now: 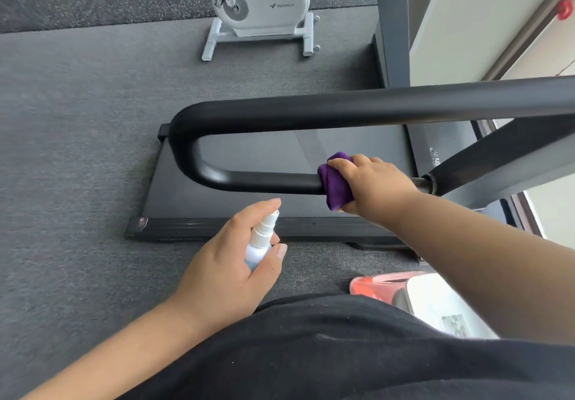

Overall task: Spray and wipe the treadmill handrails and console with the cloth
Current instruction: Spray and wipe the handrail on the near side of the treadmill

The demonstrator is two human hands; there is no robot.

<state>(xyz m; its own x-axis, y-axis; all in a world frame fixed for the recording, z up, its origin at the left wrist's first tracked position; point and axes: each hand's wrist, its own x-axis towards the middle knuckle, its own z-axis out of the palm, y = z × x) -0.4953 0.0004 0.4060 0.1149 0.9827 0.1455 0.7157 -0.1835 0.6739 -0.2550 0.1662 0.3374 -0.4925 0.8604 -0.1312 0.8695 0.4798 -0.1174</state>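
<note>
Gripping the purple cloth (334,186) around the handrail (264,181), right hand (373,186); left hand (227,262) holds spray bottle (259,241).

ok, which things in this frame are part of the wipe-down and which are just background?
In the job:
- purple cloth, pressed round the handrail by the right hand
- black handrail
- spray bottle, held by the left hand
- treadmill deck

Just lying about:
- white exercise bike
- red and white object by the person's side
- grey carpet
</note>
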